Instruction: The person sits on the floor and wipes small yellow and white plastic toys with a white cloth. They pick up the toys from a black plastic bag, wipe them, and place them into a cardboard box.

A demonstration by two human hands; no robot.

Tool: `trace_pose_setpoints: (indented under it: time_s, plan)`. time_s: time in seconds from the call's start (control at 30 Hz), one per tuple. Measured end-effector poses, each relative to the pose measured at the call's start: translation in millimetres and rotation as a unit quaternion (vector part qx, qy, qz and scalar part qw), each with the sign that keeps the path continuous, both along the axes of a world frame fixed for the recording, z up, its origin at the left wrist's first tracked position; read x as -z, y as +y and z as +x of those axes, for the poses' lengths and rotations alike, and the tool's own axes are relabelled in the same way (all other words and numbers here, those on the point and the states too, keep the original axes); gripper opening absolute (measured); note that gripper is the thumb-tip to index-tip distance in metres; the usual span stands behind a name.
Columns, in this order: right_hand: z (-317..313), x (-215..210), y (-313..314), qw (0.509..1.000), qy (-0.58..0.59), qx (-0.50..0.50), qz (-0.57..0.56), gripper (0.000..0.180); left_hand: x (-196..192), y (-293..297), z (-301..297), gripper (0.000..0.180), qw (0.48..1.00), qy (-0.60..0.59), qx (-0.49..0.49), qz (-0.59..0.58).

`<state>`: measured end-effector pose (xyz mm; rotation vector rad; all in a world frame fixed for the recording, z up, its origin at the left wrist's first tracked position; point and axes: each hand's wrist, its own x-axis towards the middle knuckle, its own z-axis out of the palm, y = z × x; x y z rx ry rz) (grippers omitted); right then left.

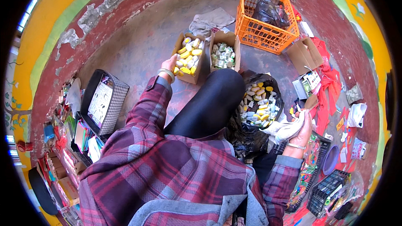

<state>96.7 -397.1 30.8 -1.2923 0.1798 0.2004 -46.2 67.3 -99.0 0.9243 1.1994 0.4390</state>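
My left hand (pixel 169 64) is closed at the left wall of a small cardboard box (pixel 191 79), its fingertips at the rim. Yellow and white oval pieces (pixel 184 55) fill that box. At the right, my right hand (pixel 304 130) grips a bunched white cloth (pixel 286 130) beside an open black plastic bag (pixel 279 84). Inside the bag lie mixed yellow, white and clear small pieces (pixel 260 105). A second cardboard box (pixel 238 51), next to the first, holds small clear and greenish pieces (pixel 222 56). My bent knee partly covers the space between boxes and bag.
An orange plastic crate (pixel 265 38) with a black bag inside stands at the far right. A checkered bin (pixel 114 100) is on the left, near piled books. Farther right are an open carton (pixel 305 55), red plastic sheeting (pixel 326 100), a purple basin (pixel 330 159) and a black crate (pixel 324 192).
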Motion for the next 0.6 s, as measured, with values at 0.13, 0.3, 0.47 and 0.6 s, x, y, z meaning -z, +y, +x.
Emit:
trace_pose_setpoints:
  time_s: [0.13,0.3,0.47,0.6]
  plan:
    - [0.3,0.7,1.1,1.000,0.012,-0.017,-0.004,0.019,-17.4,-10.2,7.6,0.035,0.967,-0.164,-0.006,-0.194]
    - [1.7,8.5,1.3,0.999,0.017,-0.026,-0.012,0.021,-50.8,-27.9,31.5,0.038,0.869,-0.370,0.178,-0.277]
    - [-6.3,-6.5,7.7,0.999,-0.008,-0.037,0.010,0.019,-170.9,-122.2,62.2,0.032,0.852,-0.379,0.325,-0.156]
    - [-6.5,-8.7,6.9,0.997,-0.061,-0.033,0.030,0.027,-192.2,-189.9,78.5,0.029,0.831,-0.293,0.469,-0.065]
